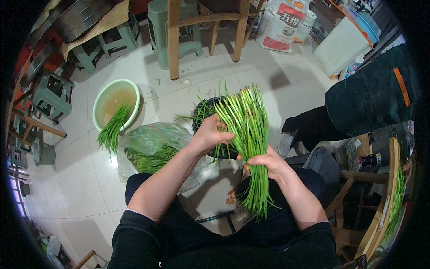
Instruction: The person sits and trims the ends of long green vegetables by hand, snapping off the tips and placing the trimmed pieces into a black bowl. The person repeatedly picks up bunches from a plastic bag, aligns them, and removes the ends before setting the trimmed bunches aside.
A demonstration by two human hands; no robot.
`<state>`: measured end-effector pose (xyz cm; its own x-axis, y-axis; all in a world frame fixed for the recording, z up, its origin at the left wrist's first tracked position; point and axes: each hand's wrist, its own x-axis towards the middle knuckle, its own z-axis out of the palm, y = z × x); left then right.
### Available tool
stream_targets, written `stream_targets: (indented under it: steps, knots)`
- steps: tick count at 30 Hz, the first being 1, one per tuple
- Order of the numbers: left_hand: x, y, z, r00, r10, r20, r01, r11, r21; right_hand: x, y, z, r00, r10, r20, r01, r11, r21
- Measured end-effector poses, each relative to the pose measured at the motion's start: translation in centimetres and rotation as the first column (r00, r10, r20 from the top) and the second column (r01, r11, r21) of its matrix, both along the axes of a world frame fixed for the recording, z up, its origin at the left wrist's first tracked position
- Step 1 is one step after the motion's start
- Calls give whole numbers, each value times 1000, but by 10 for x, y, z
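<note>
A thick bunch of garlic chives (pixel 250 131) is gripped around its middle by my right hand (pixel 268 163), the pale stem ends up and the green leaves hanging down. My left hand (pixel 215 132) touches the left edge of the bunch, its thumb and fingers near the stems; whether they pinch a stalk I cannot tell. Under the bunch and my left hand stands a dark, lined bin (pixel 198 124) with loose green leaves in it. To its left, more chives (pixel 151 161) lie in a clear plastic bag (pixel 154 131). A pale green basin (pixel 136 116) holds cloudy water, with chives (pixel 116 126) draped over its rim.
A person in dark clothes (pixel 366 97) stands close on the right. Green plastic stools (pixel 53 95) and a wooden chair (pixel 173 43) stand around the tiled floor (pixel 77 178). A printed sack (pixel 280 25) is at the back; a wooden-edged tray (pixel 383 208) with greens is at the far right.
</note>
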<state>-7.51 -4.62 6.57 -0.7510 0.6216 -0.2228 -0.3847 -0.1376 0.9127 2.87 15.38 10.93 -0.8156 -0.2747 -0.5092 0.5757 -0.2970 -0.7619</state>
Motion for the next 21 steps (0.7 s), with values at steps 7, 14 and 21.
stream_targets:
  steps: [7, 14, 21]
  knots:
    - [-11, -18, -1, 993, -96, 65, 95, 995, 12, -1, 1, 3, 999, -41, 27, 43, 996, -75]
    - [-25, -21, 1, 987, -143, -76, 136, 987, -91, 0, 8, 3, 995, -65, 74, 76, 986, -149]
    - [-45, -25, -11, 992, 85, 91, -76, 992, -98, 4, 16, 5, 992, -67, 105, 79, 991, -112]
